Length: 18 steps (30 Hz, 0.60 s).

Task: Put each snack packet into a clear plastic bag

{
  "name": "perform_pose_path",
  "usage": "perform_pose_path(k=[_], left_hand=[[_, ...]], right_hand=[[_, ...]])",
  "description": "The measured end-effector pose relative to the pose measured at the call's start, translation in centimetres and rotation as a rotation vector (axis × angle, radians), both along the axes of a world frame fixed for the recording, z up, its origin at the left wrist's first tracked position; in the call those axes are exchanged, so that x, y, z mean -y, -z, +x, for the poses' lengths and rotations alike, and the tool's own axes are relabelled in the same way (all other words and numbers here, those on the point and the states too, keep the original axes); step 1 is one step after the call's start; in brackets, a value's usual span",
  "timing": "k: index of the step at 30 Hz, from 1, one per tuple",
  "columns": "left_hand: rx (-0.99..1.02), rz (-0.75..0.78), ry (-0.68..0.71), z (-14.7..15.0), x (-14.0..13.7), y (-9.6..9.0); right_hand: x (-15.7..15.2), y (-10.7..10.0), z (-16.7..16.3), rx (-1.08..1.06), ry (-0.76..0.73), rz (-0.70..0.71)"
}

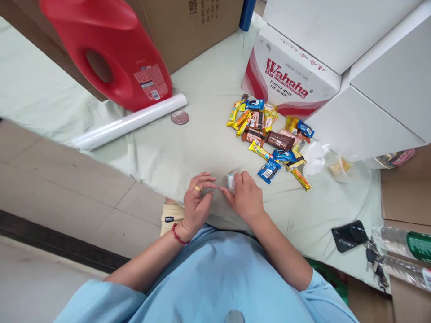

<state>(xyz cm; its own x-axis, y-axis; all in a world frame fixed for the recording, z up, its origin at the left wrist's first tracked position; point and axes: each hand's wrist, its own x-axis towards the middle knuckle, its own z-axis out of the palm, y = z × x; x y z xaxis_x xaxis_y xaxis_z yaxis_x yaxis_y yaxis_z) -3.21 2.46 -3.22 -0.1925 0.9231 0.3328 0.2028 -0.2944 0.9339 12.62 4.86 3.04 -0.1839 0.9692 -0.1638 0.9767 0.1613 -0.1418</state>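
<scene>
A small light-blue and white packet (230, 183) is at the fingers of my right hand (248, 197), between the thumb and the bent fingers. That hand is closed around its right side, which it partly hides. My left hand (198, 201), with a ring and a red bracelet, is curved just left of the packet. Its thumb and fingers are apart, and I see nothing between them. Beyond my right hand lies a loose pile of wrapped snacks, among them a blue packet (269, 170), a brown bar (280, 140) and a yellow stick (259, 150).
A red jug (117, 49) and a white plastic-film roll (131, 122) lie at the left, beside a round disc (180, 117). Behind the snacks stands a Wahaha carton (286, 76). To the right are a crumpled clear bag (315, 157), a black phone (350, 235), keys (373, 255) and bottles (393, 237).
</scene>
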Motion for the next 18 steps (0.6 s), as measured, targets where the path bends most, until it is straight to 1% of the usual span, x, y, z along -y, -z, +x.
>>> perform_pose_path(k=[1, 3, 7, 10, 12, 14, 16, 18], left_hand=[[0.005, -0.019, -0.050, -0.1, -0.4, 0.0], [-0.020, -0.034, -0.102, -0.5, -1.0, 0.1], [-0.173, 0.017, -0.085, -1.3, -1.7, -0.2], [-0.345, 0.093, -0.078, -2.0, -2.0, -0.6], [-0.446, 0.128, -0.067, -2.4, -2.3, -0.6], [-0.520, 0.157, -0.034, -2.6, -2.5, -0.3], [-0.573, 0.178, 0.001, -2.5, -2.5, 0.2], [-0.629, 0.221, 0.028, -2.1, -2.4, 0.8]], right_hand=[[0.2, 0.1, -0.2, 0.011, -0.013, 0.010], [0.5, 0.2, -0.6, 0.029, -0.033, 0.025], [0.9, -0.2, -0.9, 0.046, -0.037, 0.039], [1.4, -0.9, 0.3, 0.008, -0.019, 0.019], [1.9, -1.2, 1.8, -0.084, 0.033, 0.035], [2.4, -1.2, 4.1, -0.229, 0.096, 0.090], [2.7, -1.1, 7.2, -0.400, 0.180, 0.146], [2.6, -1.0, 11.4, -0.559, 0.311, 0.201]])
